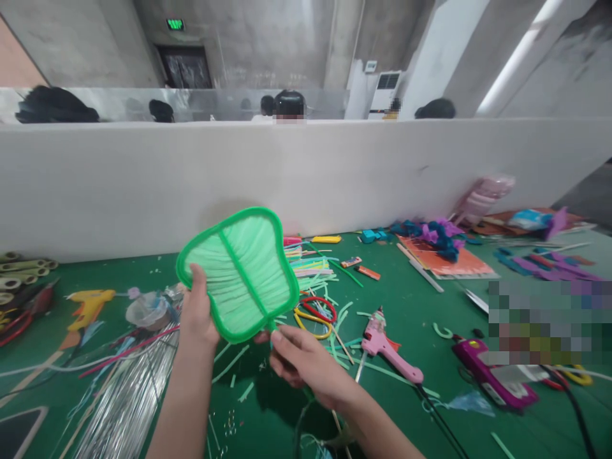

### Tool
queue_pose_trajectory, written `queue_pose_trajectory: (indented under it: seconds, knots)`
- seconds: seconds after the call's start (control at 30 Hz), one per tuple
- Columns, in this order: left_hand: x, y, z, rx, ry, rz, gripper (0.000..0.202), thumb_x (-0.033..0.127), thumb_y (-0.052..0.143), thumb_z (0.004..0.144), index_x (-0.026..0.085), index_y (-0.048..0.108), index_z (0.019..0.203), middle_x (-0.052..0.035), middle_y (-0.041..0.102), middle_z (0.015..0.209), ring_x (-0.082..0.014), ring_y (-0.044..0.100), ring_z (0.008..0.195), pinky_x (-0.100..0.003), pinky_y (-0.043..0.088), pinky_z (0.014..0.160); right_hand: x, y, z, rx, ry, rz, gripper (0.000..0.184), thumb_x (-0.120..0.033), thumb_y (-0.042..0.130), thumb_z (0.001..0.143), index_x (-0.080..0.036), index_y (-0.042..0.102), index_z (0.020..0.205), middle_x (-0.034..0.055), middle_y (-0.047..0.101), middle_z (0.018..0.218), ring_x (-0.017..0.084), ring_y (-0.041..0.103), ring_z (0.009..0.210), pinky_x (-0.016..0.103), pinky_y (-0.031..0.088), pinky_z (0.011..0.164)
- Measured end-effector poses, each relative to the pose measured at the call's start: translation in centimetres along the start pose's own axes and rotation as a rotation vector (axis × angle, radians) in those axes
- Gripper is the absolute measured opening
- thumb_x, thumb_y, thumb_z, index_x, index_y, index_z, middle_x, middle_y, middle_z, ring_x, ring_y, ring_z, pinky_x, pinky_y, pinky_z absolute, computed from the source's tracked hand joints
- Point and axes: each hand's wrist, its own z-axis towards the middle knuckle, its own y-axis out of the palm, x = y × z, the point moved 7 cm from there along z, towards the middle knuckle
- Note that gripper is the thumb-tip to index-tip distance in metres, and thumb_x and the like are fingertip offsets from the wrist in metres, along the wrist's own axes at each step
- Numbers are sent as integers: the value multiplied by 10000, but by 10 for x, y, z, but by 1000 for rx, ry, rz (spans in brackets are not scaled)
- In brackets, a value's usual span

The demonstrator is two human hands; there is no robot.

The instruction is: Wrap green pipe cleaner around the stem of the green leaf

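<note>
A green craft leaf point(248, 274), with a fuzzy darker green rim, a midrib and pale green fibre filling, is held up over the table. My left hand point(198, 312) grips its left edge, with the thumb over the front and the other fingers hidden behind. At the bottom, my right hand point(306, 360) pinches the short stem below the midrib. Beneath and to the right of the leaf lie cut pale strips point(313, 268) and scissors with red and yellow handles point(313, 317). A pink glue gun point(389, 347) rests right of my right hand.
A yellow glue gun point(90, 306), a plastic cup point(148, 310) and a bundle of silvery wires point(129, 395) lie left. At right are a magenta device point(495, 373), an orange sheet point(444, 255) and purple scraps. A white partition point(143, 185) borders the green table; people's heads show beyond.
</note>
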Motion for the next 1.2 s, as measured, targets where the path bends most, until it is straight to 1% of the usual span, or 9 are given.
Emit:
queue_pose_trajectory:
  seconds: [0.1,0.2,0.37,0.53,0.63,0.83,0.97,1.13,1.2]
  knots:
    - [5,-4,-1,-5,78,-89,736,781,510,789,221,664,1241,-112,712,1238,-287,596,1254,-405,516,1010,-5,-5,-5,33,-46,-91,491,-626,552,904,-152,664,962,-92,379,544,37,258,440,143,202,378]
    - [-1,-3,-17,-114,81,-163,768,781,628,696,240,668,1240,-100,729,1197,-324,602,1236,-454,501,1021,-9,-8,-4,69,-94,-77,485,-630,588,879,-150,642,915,-97,351,554,35,235,440,153,174,374]
    - [-34,-2,-57,-419,-74,72,790,402,963,412,205,723,1138,-103,768,1037,-324,704,990,-429,557,908,-5,-6,1,61,-136,54,481,-643,631,842,-165,586,856,-110,337,512,35,201,417,163,140,362]
    - [-44,-8,-65,-383,-86,377,198,299,881,648,163,769,739,-49,743,731,-174,668,694,-270,553,699,6,3,2,15,-85,174,489,-632,668,820,-211,433,736,-126,291,505,29,158,400,163,110,348]
    - [-42,-2,-64,-423,-69,383,268,340,843,704,146,706,579,-32,661,578,-143,603,592,-239,514,614,10,10,2,-66,-20,265,450,-614,661,835,-192,510,802,-135,263,500,25,112,395,163,72,352]
    - [-49,-5,-59,-396,-32,316,268,417,807,742,162,725,745,-16,664,623,-137,600,609,-266,535,697,10,14,2,-155,28,377,379,-540,645,885,-174,555,841,-141,234,486,22,74,393,160,50,358]
    - [-53,-6,-59,-365,-29,288,289,417,813,732,150,708,702,-40,690,659,-158,640,642,-308,562,767,13,14,4,-140,38,381,390,-552,660,867,-177,554,849,-142,239,487,20,76,396,151,61,361]
    - [-48,-3,-61,-313,-32,290,270,398,801,742,156,742,847,-56,736,717,-190,679,595,-364,608,704,11,2,7,87,-71,205,449,-614,684,815,-190,550,875,-58,507,620,64,440,515,164,383,481]
    - [-42,-1,-62,-293,-18,300,272,374,797,750,165,740,914,-61,755,763,-209,706,631,-379,617,727,9,-1,7,132,-101,146,456,-624,679,812,-198,553,913,-31,570,713,85,505,589,196,432,548]
